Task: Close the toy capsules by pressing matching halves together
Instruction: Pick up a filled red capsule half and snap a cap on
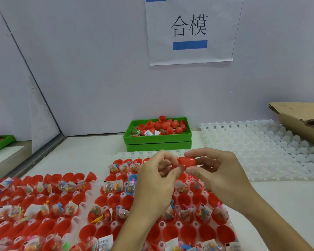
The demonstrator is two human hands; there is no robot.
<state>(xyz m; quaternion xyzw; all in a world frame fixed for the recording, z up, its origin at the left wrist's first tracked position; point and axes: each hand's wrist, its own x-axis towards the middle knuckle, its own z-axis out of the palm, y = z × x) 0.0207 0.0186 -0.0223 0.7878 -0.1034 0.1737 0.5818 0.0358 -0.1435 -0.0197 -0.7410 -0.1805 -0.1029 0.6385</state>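
Both hands are up over the tray of red halves (105, 201) on the tabletop (279, 205). The right hand (219, 174) has its grip clamped on a red capsule (186, 161), thumb under and fingers over. The left hand (158, 178) pinches the capsule's other end. A green bin (158, 140) of loose red shells sits behind, with an empty white tray (261, 151) beside it.

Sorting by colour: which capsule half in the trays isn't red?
The blue half in the tray under the left hand; every other half is red.
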